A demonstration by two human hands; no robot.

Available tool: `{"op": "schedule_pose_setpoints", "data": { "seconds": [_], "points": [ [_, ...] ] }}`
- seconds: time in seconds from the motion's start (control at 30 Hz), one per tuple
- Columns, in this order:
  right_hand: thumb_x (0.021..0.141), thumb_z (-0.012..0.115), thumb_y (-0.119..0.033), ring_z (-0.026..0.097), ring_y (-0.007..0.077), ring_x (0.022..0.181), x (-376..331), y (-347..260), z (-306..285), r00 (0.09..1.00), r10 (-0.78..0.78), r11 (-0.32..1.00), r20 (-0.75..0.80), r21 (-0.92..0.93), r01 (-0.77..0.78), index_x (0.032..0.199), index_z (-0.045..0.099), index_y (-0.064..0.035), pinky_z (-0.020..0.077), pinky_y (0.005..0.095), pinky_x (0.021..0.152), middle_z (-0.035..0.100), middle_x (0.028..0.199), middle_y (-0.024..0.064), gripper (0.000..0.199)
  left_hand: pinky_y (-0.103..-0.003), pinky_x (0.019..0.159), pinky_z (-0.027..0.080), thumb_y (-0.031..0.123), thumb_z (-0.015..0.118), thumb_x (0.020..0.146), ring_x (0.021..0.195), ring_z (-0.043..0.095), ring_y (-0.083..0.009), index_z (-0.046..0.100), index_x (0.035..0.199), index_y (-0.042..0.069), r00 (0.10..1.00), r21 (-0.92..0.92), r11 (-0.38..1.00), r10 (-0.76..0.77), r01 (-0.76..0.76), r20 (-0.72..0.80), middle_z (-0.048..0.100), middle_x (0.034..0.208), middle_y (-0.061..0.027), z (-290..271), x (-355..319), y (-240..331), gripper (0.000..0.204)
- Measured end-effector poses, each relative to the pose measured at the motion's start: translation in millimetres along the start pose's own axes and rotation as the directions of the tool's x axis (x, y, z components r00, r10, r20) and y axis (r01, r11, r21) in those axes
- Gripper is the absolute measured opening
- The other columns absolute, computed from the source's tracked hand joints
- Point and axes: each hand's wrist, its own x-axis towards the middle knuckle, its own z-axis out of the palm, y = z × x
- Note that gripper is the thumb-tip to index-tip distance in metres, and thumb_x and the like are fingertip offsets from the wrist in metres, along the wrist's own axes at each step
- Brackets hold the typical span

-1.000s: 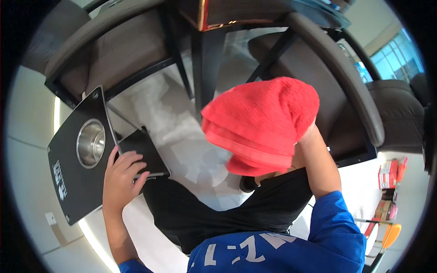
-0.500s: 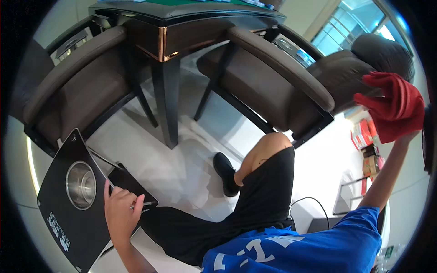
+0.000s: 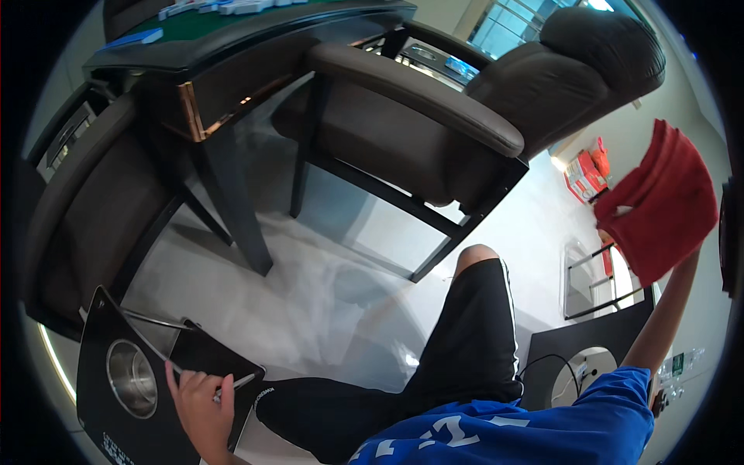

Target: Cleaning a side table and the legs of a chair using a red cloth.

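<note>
Leaves room to pass over the floor point(image 3: 325, 318) on the near side of the table leg point(image 3: 232, 208). Gets blocked by a chair point(image 3: 101, 232) on its left, a second chair point(image 3: 372, 139) on its right and the table point(image 3: 263, 85) above it. Narrows at a black board point(image 3: 155, 434) to its near left and a knee point(image 3: 476, 258) to its near right. Meets a red towel point(image 3: 670, 205) well to its right.

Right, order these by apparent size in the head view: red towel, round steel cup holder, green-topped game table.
1. Green-topped game table, even cut off above
2. Red towel
3. Round steel cup holder
</note>
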Motion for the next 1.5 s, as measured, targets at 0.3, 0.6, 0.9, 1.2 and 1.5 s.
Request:
{"op": "schedule_pose_setpoints", "data": {
  "seconds": [0.3, 0.6, 0.9, 1.2, 1.5],
  "points": [
    [0.089, 0.061, -0.04, 0.053, 0.0255, 0.124, -37, 69, -186, 0.982, 0.167, 0.981, 0.085, -0.114, -0.157, 0.134, 0.05, -0.0068, 0.0411, 0.041, 0.106, 0.057, 0.133, 0.0119, 0.057, -0.053, 0.118, 0.023, 0.005, 0.066, 0.078, 0.07, 0.05, -0.0259, 0.06, 0.07, -0.001, 1.0, -0.091, 0.996, -0.004, 0.003, -0.015, 0.044, 0.063, -0.0083, 6, -8, -11, 0.012],
    [0.088, 0.062, -0.04, 0.053, 0.0261, 0.125, -186, 253, -157, 0.945, 0.312, 0.949, 0.098, -0.074, -0.305, 0.135, 0.049, -0.0063, 0.0409, 0.0411, 0.106, 0.057, 0.133, 0.0131, 0.059, -0.055, 0.114, 0.029, 0.004, 0.066, 0.077, 0.075, 0.061, -0.0272, 0.063, 0.072, 0.001, 0.98, 0.233, 0.972, 0.081, -0.037, -0.182, 0.061, 0.071, -0.0104, 16, 25, 67, 0.007],
    [0.088, 0.062, -0.039, 0.052, 0.0266, 0.125, -183, 320, 231, 0.866, 0.395, 0.914, 0.308, -0.038, -0.403, 0.136, 0.048, -0.0058, 0.0407, 0.0412, 0.106, 0.057, 0.133, 0.0143, 0.06, -0.043, 0.097, 0.048, 0.007, 0.066, 0.085, 0.103, 0.066, -0.0296, 0.069, 0.104, 0.002, 0.505, 0.078, 0.554, 0.801, -0.829, -0.321, 0.07, 0.106, -0.0111, -4, 252, 357, 0.02],
    [0.087, 0.063, -0.039, 0.052, 0.0272, 0.126, -177, 344, 422, 0.792, 0.459, 0.868, 0.401, -0.014, -0.496, 0.137, 0.047, -0.0053, 0.0406, 0.0413, 0.106, 0.056, 0.134, 0.0155, 0.062, -0.035, 0.084, 0.049, 0.042, 0.052, 0.096, 0.09, 0.067, -0.027, 0.07, 0.107, -0.001, 0.752, 0.171, 0.743, 0.659, -0.647, -0.017, 0.071, 0.096, -0.0187, 76, 406, 405, 0.048],
    [0.087, 0.063, -0.039, 0.051, 0.0278, 0.127, -225, 388, 458, 0.662, 0.562, 0.808, 0.496, -0.155, -0.569, 0.138, 0.046, -0.0048, 0.0404, 0.0413, 0.106, 0.056, 0.134, 0.0166, 0.063, -0.034, 0.09, 0.047, 0.046, 0.049, 0.092, 0.101, 0.064, -0.0268, 0.062, 0.113, -0.006, 0.952, -0.058, 0.963, 0.27, -0.264, 0.141, 0.066, 0.11, -0.0197, 84, 436, 394, 0.057]
  ]
}}
